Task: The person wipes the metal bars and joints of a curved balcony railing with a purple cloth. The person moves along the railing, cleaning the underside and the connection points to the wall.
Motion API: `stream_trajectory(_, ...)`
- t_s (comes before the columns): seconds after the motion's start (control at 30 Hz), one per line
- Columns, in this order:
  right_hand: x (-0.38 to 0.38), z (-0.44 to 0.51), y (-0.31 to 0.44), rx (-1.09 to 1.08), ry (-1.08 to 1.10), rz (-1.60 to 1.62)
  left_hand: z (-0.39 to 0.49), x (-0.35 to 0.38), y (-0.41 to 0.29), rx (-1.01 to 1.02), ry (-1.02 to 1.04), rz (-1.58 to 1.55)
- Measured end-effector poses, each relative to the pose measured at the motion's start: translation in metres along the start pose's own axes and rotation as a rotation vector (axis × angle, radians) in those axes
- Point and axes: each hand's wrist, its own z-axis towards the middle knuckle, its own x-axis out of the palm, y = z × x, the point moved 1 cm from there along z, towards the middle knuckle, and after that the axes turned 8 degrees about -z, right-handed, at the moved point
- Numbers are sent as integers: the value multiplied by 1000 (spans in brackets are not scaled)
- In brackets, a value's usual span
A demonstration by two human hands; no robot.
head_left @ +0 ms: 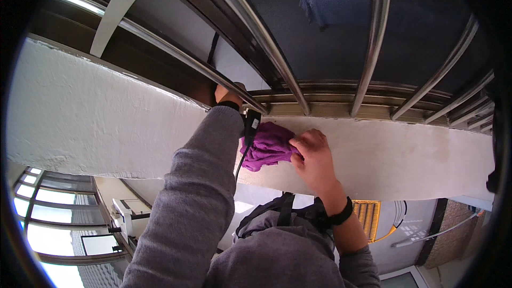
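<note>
A crumpled purple cloth (269,147) lies on the pale window sill (384,156). My right hand (314,156) is at the cloth's right edge, with thumb and fingers closed on it. My left arm reaches up to the window frame, and my left hand (230,93) is behind a metal bar at the corner of the frame; its fingers are mostly hidden. A small black device (252,124) with a cable sits by my left wrist, beside the cloth.
Round metal bars (370,48) cross the window above the sill. A brown window track (336,98) runs behind them. A white plastered wall (100,120) stands to the left. Below right are a yellow slatted object (366,220) and a grey pole (432,234).
</note>
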Motion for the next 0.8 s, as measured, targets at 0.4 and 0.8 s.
stream_trajectory(0.4,-1,-3,-3,18,65,6,-79,-42,-69,-95,-327,-204)
stream_trajectory(0.8,5,4,0,-35,120,-16,-177,-53,-46,104,156,374)
